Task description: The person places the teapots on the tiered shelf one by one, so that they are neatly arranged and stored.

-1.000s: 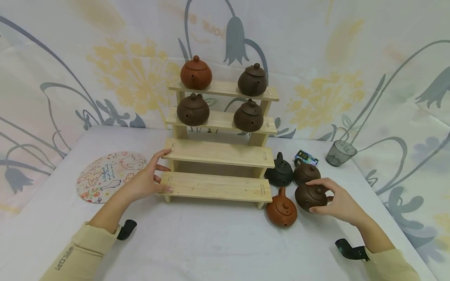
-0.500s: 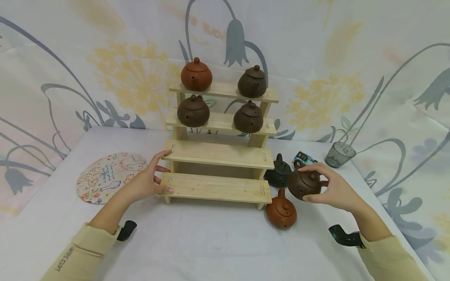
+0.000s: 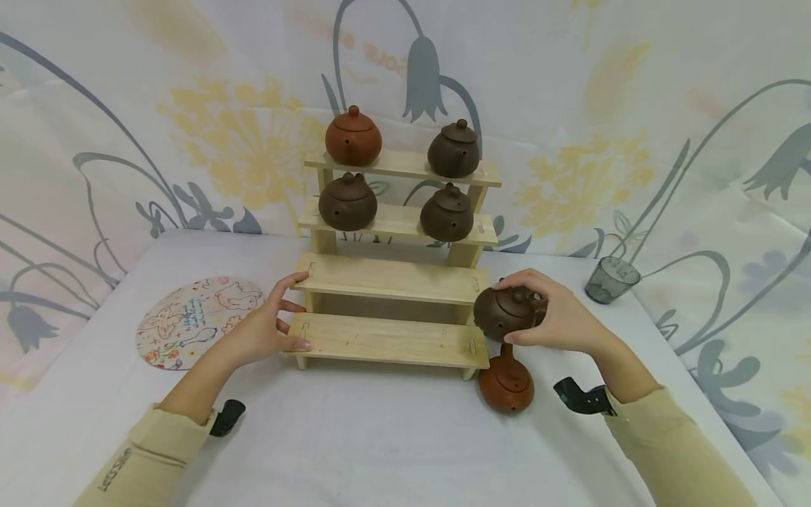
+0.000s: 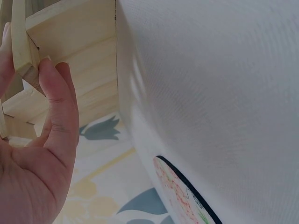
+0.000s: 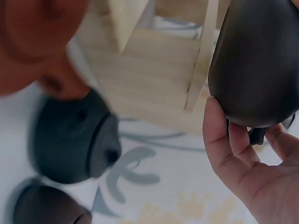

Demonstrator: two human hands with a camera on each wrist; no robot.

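Observation:
My right hand [image 3: 557,313] holds a dark brown teapot [image 3: 500,313] in the air at the right end of the stepped wooden stand [image 3: 393,278]. The right wrist view shows this teapot's dark rounded body [image 5: 257,60] with fingers around its lower part. With my left hand [image 3: 262,331] I grip the left ends of the stand's two lower steps. Above, a reddish-orange teapot [image 3: 353,139] and a dark one [image 3: 453,151] sit on the top step. Two brown teapots, one left [image 3: 348,204] and one right [image 3: 446,215], sit on the step below.
Another orange teapot [image 3: 507,384] stands on the white table by the stand's right foot. Near it are a black teapot [image 5: 74,140] and a dark brown one [image 5: 46,207]. A grey translucent cup [image 3: 612,280] is at back right; a round patterned mat [image 3: 196,320] lies left.
My right hand has lifted the brown teapot off the table and carried it left towards the stand, passing over the black teapot. My left hand has stayed on the stand.

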